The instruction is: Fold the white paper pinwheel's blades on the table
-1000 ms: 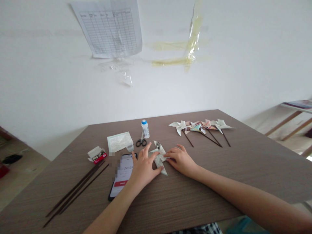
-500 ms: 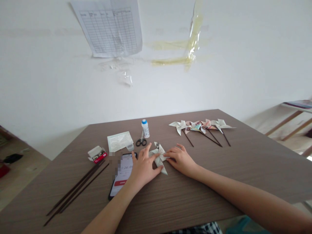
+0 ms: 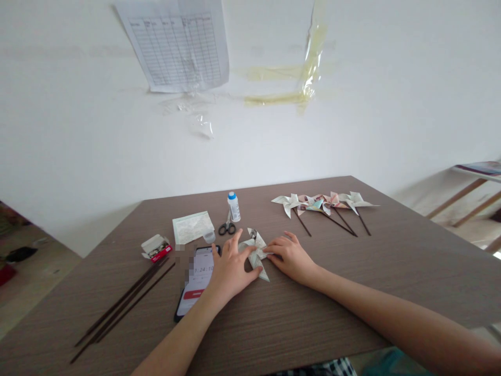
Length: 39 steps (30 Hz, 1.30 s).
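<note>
Both hands lie open on the brown wood-grain table (image 3: 332,308), fingers pressing rather than clamping. The folded paper pinwheel (image 3: 255,262) sits between them, at 3 o'clock from the left hand (image 3: 230,274) and 9 o'clock from the right hand (image 3: 290,257). Scissors (image 3: 227,227) and a glue bottle (image 3: 234,207) stand near 12 o'clock from it; the phone (image 3: 198,282) lies beside the left hand — finished pinwheels on sticks (image 3: 323,206) at 1 o'clock.

A bare-walled craft workroom, with paper pinwheels (image 3: 324,204) and a glue bottle (image 3: 234,207) on a laminate table (image 3: 313,308).
</note>
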Available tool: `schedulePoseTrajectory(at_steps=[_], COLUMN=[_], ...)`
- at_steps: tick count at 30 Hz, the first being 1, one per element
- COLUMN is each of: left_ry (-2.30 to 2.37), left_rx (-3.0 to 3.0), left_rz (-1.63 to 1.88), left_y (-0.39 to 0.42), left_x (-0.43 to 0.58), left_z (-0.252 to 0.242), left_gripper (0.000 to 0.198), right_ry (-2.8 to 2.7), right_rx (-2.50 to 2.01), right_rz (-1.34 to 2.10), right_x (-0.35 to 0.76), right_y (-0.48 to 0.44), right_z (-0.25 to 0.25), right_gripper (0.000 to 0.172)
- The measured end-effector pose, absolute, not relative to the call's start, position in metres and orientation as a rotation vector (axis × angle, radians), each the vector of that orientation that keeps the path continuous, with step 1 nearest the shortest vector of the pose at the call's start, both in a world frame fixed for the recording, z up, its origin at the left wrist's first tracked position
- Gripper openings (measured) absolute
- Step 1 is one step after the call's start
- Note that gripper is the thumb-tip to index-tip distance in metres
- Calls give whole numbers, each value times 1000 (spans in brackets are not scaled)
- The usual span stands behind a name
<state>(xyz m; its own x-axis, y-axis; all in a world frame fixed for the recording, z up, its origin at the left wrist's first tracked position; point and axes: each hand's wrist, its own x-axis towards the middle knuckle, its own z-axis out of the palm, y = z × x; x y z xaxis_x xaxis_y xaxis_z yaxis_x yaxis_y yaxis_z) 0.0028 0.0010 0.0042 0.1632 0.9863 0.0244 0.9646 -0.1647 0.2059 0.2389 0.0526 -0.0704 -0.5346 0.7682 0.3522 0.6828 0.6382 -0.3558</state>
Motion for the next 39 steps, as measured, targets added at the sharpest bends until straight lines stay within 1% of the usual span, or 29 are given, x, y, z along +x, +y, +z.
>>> schedulePoseTrajectory(at_steps=[9, 14, 19, 21, 25, 31, 39], left_ry=[1928, 1931, 1959, 1961, 1951, 1932, 1914], left_rx=[2275, 2266, 2235, 2238, 2262, 2282, 2335], left_rz=[155, 207, 250, 252, 238, 209, 176], left_y=[-1, 1, 4, 5, 2, -1, -2], left_x=[4, 2, 0, 0, 2, 4, 5], left_z=[7, 4, 0, 1, 4, 7, 8], left_gripper=[57, 57, 73, 75, 66, 42, 42], right_ry=[-2365, -2366, -2372, -2370, -2380, -2362, -2359], right_rx=[-1107, -1113, -1115, -1113, -1129, -1101, -1103], right_rz=[193, 193, 198, 199, 217, 186, 192], right_x=[239, 239, 239, 239, 238, 239, 238], right_y=[53, 52, 52, 52, 53, 53, 53], right_z=[-72, -72, -71, -70, -71, -73, -71], right_gripper=[30, 30, 30, 30, 30, 28, 28])
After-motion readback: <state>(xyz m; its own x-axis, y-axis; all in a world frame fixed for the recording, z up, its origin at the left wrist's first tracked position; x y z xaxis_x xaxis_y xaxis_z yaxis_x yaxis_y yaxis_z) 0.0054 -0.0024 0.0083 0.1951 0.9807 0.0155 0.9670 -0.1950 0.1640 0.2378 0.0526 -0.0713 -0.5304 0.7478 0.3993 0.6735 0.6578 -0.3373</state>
